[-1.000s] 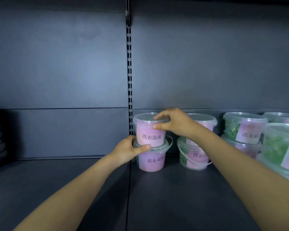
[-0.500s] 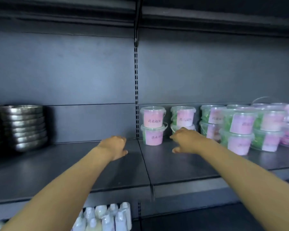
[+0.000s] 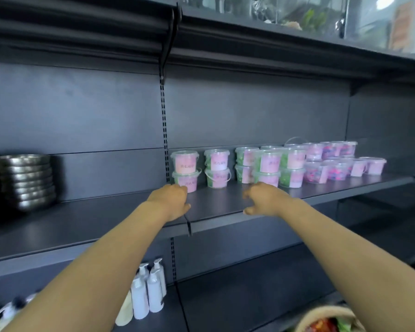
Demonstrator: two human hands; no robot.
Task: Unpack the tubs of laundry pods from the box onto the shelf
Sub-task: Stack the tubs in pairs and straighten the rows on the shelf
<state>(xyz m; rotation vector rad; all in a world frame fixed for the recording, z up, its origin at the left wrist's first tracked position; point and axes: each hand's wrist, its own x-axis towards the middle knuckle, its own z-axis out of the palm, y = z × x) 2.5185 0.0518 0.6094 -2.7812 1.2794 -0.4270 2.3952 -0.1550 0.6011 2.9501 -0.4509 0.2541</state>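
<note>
Tubs (image 3: 187, 172) of pods stand stacked two high on the shelf (image 3: 94, 219), in rows running right from the slotted post (image 3: 164, 130). The left hand (image 3: 170, 200) and right hand (image 3: 264, 198) hover near the post, empty, with fingers seemingly loosely curled, though blurred.

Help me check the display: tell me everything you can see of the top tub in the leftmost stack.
The top tub is a round clear plastic tub with a cloudy lid, pink contents and a pale pink label whose dark writing is blurred. It stands upright on the lower tub, at the row's left end on the shelf, beside the slotted upright. The left hand and right hand are lower, not touching it.
</note>
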